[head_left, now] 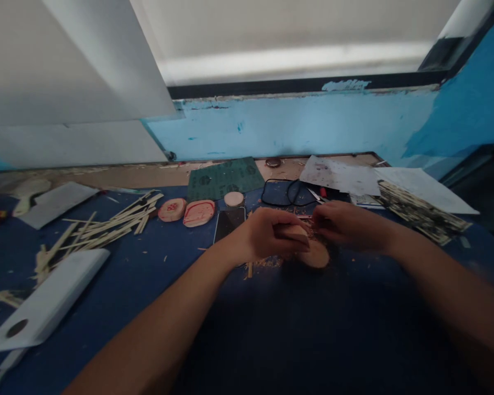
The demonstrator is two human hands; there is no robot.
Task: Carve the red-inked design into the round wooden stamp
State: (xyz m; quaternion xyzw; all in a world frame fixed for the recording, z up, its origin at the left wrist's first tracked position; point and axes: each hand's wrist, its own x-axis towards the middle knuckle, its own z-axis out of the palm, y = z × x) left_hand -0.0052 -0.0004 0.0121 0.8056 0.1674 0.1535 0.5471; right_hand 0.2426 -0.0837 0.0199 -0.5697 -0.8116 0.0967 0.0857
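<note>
My left hand (pixel 267 233) is closed around a small piece of wood (pixel 297 232), held just above a round wooden slice (pixel 316 257) lying on the dark blue table cover (pixel 247 329). My right hand (pixel 346 225) is closed in a pinch at the right end of that wood piece; what it grips is too small to make out. Wood shavings (pixel 267 262) lie under my left hand. Both hands meet at the table's middle.
A phone (pixel 229 222) lies left of my hands, beside two wooden slices with red drawings (pixel 198 213) and a small wood disc (pixel 234 198). Wooden sticks (pixel 107 225), a white flat object (pixel 49 302), green sandpaper (pixel 226 178), black cable (pixel 288 193) and papers (pixel 415 203) surround.
</note>
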